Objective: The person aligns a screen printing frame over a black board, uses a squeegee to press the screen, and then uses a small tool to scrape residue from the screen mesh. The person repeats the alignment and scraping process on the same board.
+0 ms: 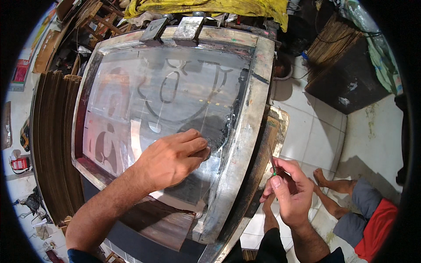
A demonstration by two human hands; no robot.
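A screen-printing frame (237, 166) lies tilted before me, its pale, stained border around a translucent mesh (175, 111) with dark curved and oval shapes. My left hand (175, 158) reaches over the mesh with curled fingers pressed together at its surface, near the right side. Whatever those fingers may hold is hidden beneath them. Off the frame's right edge, my right hand (289, 188) grips a thin pointed tool (271, 160) upright between thumb and fingers. It has a slim shaft and a bit of green near the grip; its exact kind is unclear.
Two metal clamps (188, 30) hold the frame's far edge, below a yellow cloth (210, 8). A tall stack of brown sheets (55, 144) stands at left. On the right, a person in red (379, 230) sits with legs outstretched on the tiled floor (298, 122), near a dark box (346, 79).
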